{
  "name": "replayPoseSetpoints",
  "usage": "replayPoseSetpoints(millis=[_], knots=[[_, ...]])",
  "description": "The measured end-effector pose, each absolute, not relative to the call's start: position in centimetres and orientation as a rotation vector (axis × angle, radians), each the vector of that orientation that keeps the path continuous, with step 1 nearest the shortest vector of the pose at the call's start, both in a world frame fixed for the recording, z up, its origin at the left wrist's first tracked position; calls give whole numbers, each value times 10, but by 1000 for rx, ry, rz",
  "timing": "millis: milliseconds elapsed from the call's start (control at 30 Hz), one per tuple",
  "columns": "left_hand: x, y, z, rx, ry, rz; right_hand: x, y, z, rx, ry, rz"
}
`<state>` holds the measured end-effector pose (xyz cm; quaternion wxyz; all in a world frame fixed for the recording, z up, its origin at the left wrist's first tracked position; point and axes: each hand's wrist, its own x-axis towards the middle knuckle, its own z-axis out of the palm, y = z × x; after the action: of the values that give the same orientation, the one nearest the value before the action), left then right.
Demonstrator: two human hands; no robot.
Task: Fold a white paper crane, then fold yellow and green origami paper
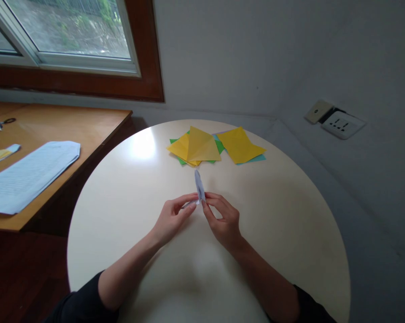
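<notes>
A small piece of folded white paper (pixel 198 183) stands on edge between my two hands, over the middle of the round table. My left hand (pixel 175 213) pinches its lower left part between thumb and fingers. From the right, my right hand (pixel 224 217) grips the lower edge, thumb and fingertips pressed together. The fingertips partly cover the paper, so its full shape is hidden. Just beyond it lie yellow paper sheets (pixel 204 146) over green ones, and a second yellow sheet (pixel 241 146) on top of blue paper.
The round white table (pixel 115 242) fills the middle. At left, a wooden desk (pixel 97 119) carries a stack of printed papers (pixel 34 175) and scissors (pixel 2 123). A wall socket (pixel 343 124) is at right, and a window (pixel 71 29) at upper left.
</notes>
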<state>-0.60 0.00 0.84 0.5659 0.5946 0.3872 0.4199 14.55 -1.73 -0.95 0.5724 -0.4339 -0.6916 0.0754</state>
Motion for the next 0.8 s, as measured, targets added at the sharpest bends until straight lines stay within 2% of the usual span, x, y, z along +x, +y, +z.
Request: replayPoseSetpoints(millis=[167, 800], knots=[[-1, -1, 7, 1356, 1021, 1094, 142, -20, -9, -964, -1680, 205], [0, 0, 8, 1280, 937, 1148, 140, -19, -10, -1017, -1485, 571]])
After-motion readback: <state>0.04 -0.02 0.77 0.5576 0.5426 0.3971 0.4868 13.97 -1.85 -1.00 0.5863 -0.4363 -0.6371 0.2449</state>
